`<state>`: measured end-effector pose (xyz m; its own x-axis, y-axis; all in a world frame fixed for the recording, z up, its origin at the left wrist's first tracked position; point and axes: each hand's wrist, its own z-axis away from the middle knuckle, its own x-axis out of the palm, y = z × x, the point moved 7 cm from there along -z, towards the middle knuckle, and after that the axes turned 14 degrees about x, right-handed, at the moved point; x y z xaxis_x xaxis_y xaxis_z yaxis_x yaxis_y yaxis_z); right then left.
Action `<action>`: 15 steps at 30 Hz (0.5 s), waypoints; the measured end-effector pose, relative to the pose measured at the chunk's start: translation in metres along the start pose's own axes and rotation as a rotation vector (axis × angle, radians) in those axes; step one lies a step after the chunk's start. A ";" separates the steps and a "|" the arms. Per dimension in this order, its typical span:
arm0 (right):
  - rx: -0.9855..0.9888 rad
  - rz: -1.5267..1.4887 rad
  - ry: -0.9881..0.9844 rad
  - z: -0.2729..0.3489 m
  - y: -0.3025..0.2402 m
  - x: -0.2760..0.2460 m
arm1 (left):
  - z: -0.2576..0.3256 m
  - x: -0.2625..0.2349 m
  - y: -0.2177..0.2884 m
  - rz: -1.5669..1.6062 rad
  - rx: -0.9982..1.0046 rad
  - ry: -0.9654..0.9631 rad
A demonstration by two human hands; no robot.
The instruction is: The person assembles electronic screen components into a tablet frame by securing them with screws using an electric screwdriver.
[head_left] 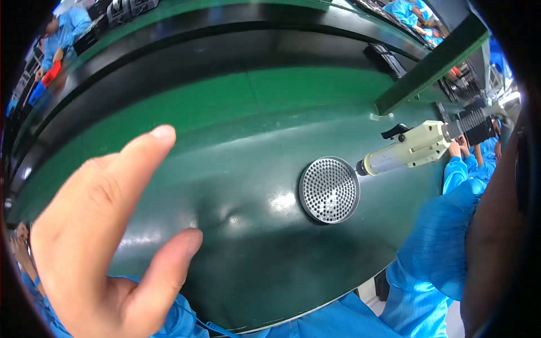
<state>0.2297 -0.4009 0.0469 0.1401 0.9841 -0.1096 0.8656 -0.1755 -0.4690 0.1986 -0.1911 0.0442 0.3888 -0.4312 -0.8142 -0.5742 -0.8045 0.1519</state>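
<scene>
My left hand (104,231) is raised over the left part of the green bench top (248,191). Its thumb and forefinger are spread apart with nothing between them. My right hand (490,242) is a dark shape very close at the right edge, above a blue sleeve cuff; its fingers are hidden. Right of the middle, a round dark dish (329,190) with many small holes rests on the bench. An electric screwdriver (406,151), cream with a black lever, is beside the dish, its tip toward the dish's right rim. Neither hand visibly touches them.
A green post (434,65) rises at the back right, behind the screwdriver. A dark rail (197,53) runs along the bench's far side. Co-workers in blue are at the far left, far right and right edge; one's hands (459,147) show beyond the screwdriver.
</scene>
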 end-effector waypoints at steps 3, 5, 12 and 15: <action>0.001 0.009 0.032 -0.001 -0.006 -0.011 | -0.001 0.001 -0.003 0.056 0.009 -0.061; 0.008 0.009 0.044 0.000 -0.020 -0.014 | 0.005 -0.005 -0.006 0.107 -0.007 -0.107; -0.071 -0.004 0.148 0.001 -0.058 -0.024 | 0.001 -0.005 -0.006 0.204 0.083 -0.076; -0.126 -0.003 0.209 -0.003 -0.086 -0.029 | 0.002 -0.014 -0.004 0.186 0.067 -0.018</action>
<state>0.1530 -0.4147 0.0933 0.2228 0.9714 0.0816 0.9175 -0.1807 -0.3542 0.1938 -0.1812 0.0533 0.2595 -0.5619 -0.7855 -0.6820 -0.6824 0.2629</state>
